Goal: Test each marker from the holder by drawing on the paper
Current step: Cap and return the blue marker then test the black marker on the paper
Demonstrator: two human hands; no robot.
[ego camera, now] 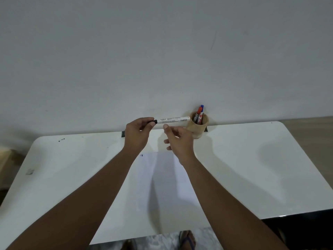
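Head view: the left hand (138, 131) pinches the black cap end of a white-barrelled marker (172, 119), held level above the white surface (252, 159). The right hand (179, 140) hovers beside it, fingers loosely spread, holding nothing. A round wooden holder (198, 126) at the far edge contains a red-capped marker (198, 114) and a blue-capped marker (201, 109). White paper (162, 186) lies below.

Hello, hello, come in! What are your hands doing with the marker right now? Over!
Left hand grip on black cap end of white marker, held level above table. Right hand open, just under barrel. Paper shows one small mark. Two markers in holder. Nothing blocking.
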